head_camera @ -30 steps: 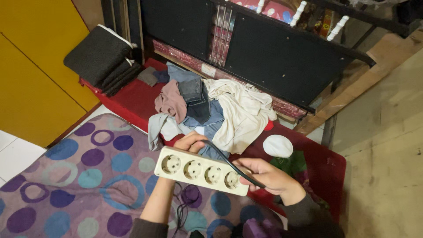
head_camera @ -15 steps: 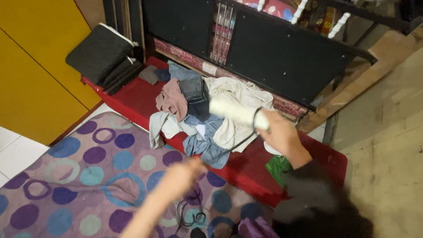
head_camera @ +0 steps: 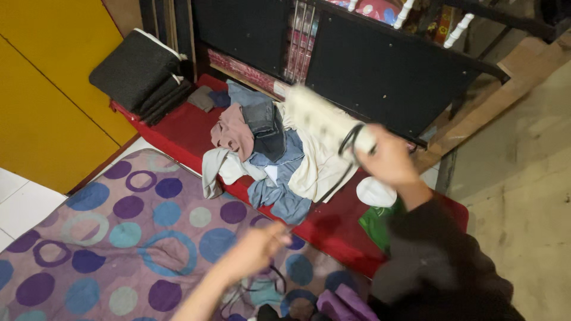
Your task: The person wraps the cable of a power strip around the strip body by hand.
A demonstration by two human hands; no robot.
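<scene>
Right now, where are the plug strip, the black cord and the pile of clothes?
plug strip (head_camera: 318, 116), head view, middle of its cream body.
black cord (head_camera: 350, 138), head view, loop by the right hand.
pile of clothes (head_camera: 267, 154), head view, blue denim centre.

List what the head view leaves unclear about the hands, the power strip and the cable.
- Power strip, head view: motion-blurred, so its sockets cannot be made out; the right hand covers its near end.
- Black cable: its run between the hands is lost against the clothes pile.
- Left hand: blurred; whether its fingers pinch the cable cannot be told.
- Purple cloth: cut off by the bottom edge.
</scene>
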